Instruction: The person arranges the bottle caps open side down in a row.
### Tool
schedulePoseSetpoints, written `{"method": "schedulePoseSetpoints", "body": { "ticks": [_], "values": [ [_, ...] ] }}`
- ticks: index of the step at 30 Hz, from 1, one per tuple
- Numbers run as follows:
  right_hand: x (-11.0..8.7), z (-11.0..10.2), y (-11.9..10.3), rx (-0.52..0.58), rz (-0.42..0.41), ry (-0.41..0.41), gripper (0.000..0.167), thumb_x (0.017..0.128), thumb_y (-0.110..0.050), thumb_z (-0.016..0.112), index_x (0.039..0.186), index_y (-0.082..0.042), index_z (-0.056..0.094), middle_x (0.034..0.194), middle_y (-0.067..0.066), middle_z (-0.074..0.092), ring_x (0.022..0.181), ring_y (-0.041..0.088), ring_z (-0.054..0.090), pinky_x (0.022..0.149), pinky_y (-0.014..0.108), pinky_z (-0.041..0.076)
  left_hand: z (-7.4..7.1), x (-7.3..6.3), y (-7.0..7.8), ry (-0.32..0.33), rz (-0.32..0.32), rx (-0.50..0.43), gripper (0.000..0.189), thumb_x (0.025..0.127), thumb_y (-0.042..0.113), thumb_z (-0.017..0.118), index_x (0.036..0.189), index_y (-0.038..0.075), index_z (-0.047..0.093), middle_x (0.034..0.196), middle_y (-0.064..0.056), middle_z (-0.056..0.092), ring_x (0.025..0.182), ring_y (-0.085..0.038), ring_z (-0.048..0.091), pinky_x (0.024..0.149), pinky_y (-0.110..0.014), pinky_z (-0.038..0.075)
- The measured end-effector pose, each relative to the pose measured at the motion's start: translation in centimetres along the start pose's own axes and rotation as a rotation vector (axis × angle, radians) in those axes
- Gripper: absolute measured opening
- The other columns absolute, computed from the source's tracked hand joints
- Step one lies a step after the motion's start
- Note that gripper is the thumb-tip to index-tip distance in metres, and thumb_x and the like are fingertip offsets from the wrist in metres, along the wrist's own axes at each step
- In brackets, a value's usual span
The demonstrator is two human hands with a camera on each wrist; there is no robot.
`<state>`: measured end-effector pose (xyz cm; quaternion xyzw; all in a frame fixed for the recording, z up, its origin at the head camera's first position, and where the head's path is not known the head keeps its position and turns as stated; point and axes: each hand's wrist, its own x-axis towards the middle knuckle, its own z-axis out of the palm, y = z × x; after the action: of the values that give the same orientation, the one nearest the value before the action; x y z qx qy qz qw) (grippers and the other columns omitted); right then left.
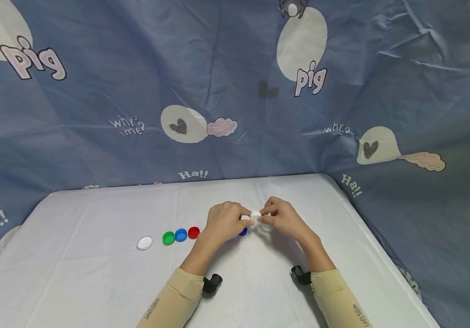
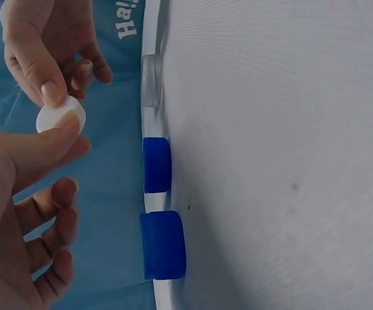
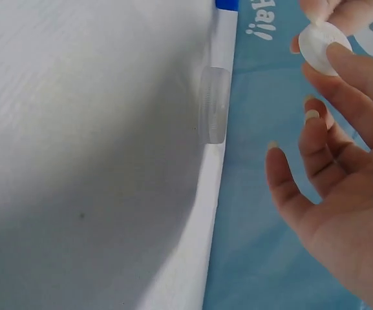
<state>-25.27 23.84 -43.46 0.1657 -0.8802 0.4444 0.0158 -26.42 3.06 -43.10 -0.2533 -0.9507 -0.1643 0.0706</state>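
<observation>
Pinching thumb-to-finger, left hand (image 1: 224,221) and right hand (image 1: 283,219) grip a round white cap (image 1: 255,216).

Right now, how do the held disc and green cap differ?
Colour: held disc is white, green cap green.
Support: left hand and right hand pinch the held disc above the table; the green cap rests on it.
Pose: held disc tilted, green cap flat.
Both are round.

One small, round white cap (image 3: 315,46) with a broad flat face is held in the air, pinched from opposite sides by the fingers (image 3: 354,106) of the left hand (image 1: 224,221) and right hand (image 1: 285,219), above and slightly left of the clear cap (image 3: 214,106).
</observation>
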Motion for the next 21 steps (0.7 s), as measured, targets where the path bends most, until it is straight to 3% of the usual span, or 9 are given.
{"method": "schedulePoseSetpoints", "body": {
  "ticks": [3, 8, 14, 21],
  "values": [
    [0.0, -0.2, 0.1, 0.045, 0.036, -0.022, 0.012, 0.085, -0.015, 0.077, 0.094, -0.007, 0.080, 0.092, 0.009, 0.062, 0.078, 0.016, 0.050, 0.065, 0.023, 0.044, -0.2, 0.0, 0.0, 0.017, 0.031, 0.026, 0.036, 0.080, 0.050, 0.078, 0.113, 0.037, 0.076, 0.066, 0.012, 0.056, 0.059, -0.006, 0.047, 0.048, -0.025, 0.037],
    [0.1, -0.7, 0.0, 0.133, 0.125, -0.048, 0.011, 0.086, -0.016, 0.075, 0.090, -0.007, 0.080, 0.094, 0.010, 0.067, 0.085, 0.018, 0.056, 0.074, 0.029, 0.048, -0.2, 0.0, 0.2, 0.102, 0.111, 0.100, 0.039, 0.079, 0.051, 0.079, 0.116, 0.038, 0.074, 0.075, 0.012, 0.063, 0.065, -0.008, 0.052, 0.052, -0.023, 0.038],
    [0.1, -1.2, 0.1, 0.236, 0.231, -0.055, 0.015, 0.087, -0.017, 0.071, 0.087, -0.004, 0.077, 0.083, 0.003, 0.065, 0.078, 0.019, 0.055, 0.076, 0.035, 0.046, -0.2, 0.1, 0.3, 0.197, 0.183, 0.121, 0.038, 0.079, 0.052, 0.077, 0.115, 0.041, 0.073, 0.077, 0.014, 0.066, 0.066, -0.007, 0.052, 0.056, -0.022, 0.041],
    [-0.1, -1.4, 0.1, 0.302, 0.262, -0.106, 0.018, 0.087, -0.017, 0.069, 0.089, 0.000, 0.076, 0.080, 0.000, 0.062, 0.077, 0.019, 0.054, 0.078, 0.032, 0.047, -0.1, 0.0, 0.2, 0.195, 0.207, 0.146, 0.037, 0.079, 0.053, 0.078, 0.113, 0.042, 0.074, 0.072, 0.015, 0.063, 0.065, -0.006, 0.050, 0.055, -0.020, 0.037]
  ]
}}
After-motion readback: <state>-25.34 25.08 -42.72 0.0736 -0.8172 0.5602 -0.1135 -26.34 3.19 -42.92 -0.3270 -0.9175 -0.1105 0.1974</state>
